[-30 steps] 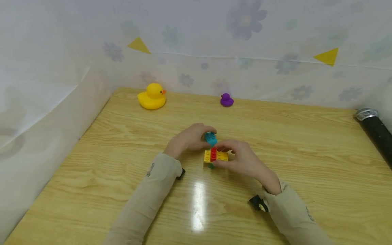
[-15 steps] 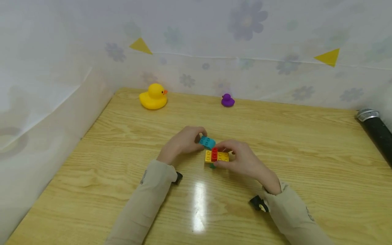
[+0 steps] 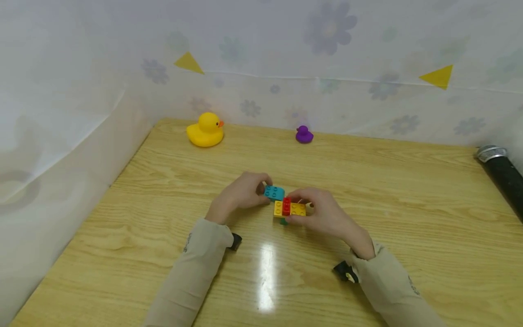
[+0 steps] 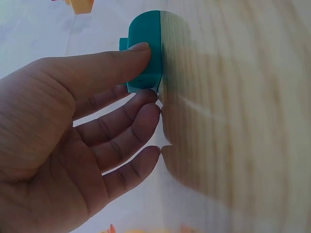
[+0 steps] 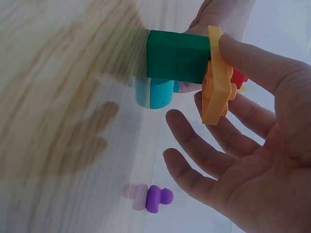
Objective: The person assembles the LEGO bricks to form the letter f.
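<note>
My left hand [image 3: 241,193] pinches a teal toy brick [image 3: 273,193] between thumb and fingers. In the left wrist view the brick [image 4: 154,36] stands on the wooden tabletop, its curved end pointing away from the palm. My right hand [image 3: 324,213] holds a small assembly of toy bricks just in front of it. A red brick [image 3: 287,206] sits across a yellow plate [image 3: 299,210], and stacked green bricks [image 5: 163,56] support the plate from below. From the right wrist, the teal brick [image 5: 161,94] shows close beside the green bricks, and the thumb lies against the yellow plate [image 5: 216,97].
A yellow rubber duck [image 3: 205,131] stands at the back left of the table [image 3: 388,181], with a small purple duck [image 3: 304,135] to its right. A black microphone [image 3: 500,177] lies at the right edge. Flower-patterned white sheeting [image 3: 261,54] borders the back and left.
The left hand has drawn back left and toward the person, turning the teal brick and lowering it beside the assembly. The right hand keeps its place on the brick assembly.
</note>
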Available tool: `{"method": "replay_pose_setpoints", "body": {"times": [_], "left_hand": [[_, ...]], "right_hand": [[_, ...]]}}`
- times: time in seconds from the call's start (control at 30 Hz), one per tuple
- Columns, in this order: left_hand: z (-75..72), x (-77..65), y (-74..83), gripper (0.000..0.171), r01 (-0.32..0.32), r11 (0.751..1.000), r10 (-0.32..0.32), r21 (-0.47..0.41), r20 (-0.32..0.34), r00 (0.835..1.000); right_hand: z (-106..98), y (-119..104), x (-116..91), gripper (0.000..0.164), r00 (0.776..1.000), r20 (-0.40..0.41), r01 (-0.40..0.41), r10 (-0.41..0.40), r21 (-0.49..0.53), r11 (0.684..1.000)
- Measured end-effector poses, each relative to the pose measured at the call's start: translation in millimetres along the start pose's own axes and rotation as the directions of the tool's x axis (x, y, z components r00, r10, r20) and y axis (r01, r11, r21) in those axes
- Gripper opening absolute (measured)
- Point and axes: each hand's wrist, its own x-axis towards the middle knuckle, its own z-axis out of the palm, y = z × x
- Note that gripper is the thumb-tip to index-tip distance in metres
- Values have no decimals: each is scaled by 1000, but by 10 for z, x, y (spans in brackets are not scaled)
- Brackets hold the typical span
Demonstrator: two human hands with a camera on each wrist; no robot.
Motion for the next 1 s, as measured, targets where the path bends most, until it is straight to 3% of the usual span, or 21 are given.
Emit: {"method": "replay_pose_setpoints", "body": {"times": [0.23, 0.47, 0.7, 0.8, 0.93, 1.0], "left_hand": [[-7, 3, -24, 33, -6, 1000, 6, -15, -11, 1000], [-38, -14, -66, 27, -7, 968, -2, -249, -37, 999], [-134, -59, -69, 34, -114, 935, 90, -336, -86, 992], [-162, -66, -76, 34, -142, 911, 117, -388, -89, 989], [-187, -78, -78, 34, -160, 844, 145, -511, -68, 987], [-195, -81, -75, 34, -165, 831, 159, -531, -56, 986]], "right_hand": [[16, 13, -6, 38, 1000, -11, 1, -1, 6, 1000], [35, 31, -13, 40, 999, -30, 30, -30, 4, 1000], [47, 49, -5, 39, 999, -35, 20, -20, -5, 1000], [59, 59, -3, 37, 998, -54, 26, -26, -6, 1000], [78, 73, 4, 35, 996, -75, 53, -54, -8, 999], [84, 72, 5, 34, 995, -79, 59, -60, -7, 998]]}}
